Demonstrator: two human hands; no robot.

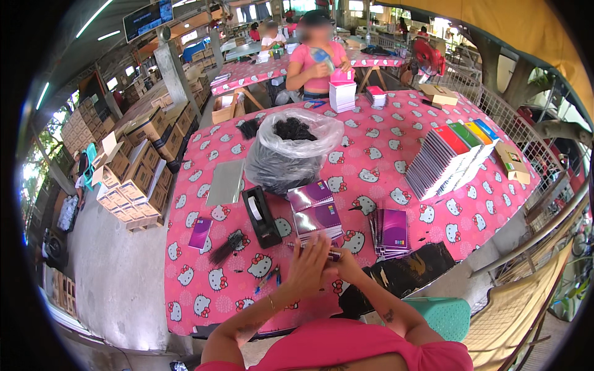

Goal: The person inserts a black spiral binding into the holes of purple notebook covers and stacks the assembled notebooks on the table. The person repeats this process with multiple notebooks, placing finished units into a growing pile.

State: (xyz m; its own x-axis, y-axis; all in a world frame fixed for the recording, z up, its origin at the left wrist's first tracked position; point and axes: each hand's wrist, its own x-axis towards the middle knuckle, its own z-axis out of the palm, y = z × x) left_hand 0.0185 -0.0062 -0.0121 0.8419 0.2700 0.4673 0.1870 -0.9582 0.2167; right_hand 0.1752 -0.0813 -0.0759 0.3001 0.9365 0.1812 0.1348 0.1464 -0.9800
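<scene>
A small purple notebook (pixel 335 255), mostly covered by my hands, is held above the table's near edge. My left hand (pixel 309 267) lies over it with fingers stretched out. From the other side my right hand (pixel 348 267) grips it, its fingers partly hidden. Just beyond my hands stands a stack of purple spiral notebooks (pixel 317 219). More purple spiral notebooks (pixel 394 230) are piled to the right. A black tape dispenser (pixel 262 217) stands left of the first stack. Behind it is a clear plastic bag (pixel 291 151) full of black wire-like pieces.
Black strands (pixel 227 247), pens or small tools (pixel 267 279), a single purple notebook (pixel 200 234) and a clear sheet (pixel 225 182) lie left. Tall multicoloured notebook stacks (pixel 442 161) stand right. Black cardboard (pixel 408 272) covers the near edge. Across the table, a person (pixel 318 62) handles notebooks.
</scene>
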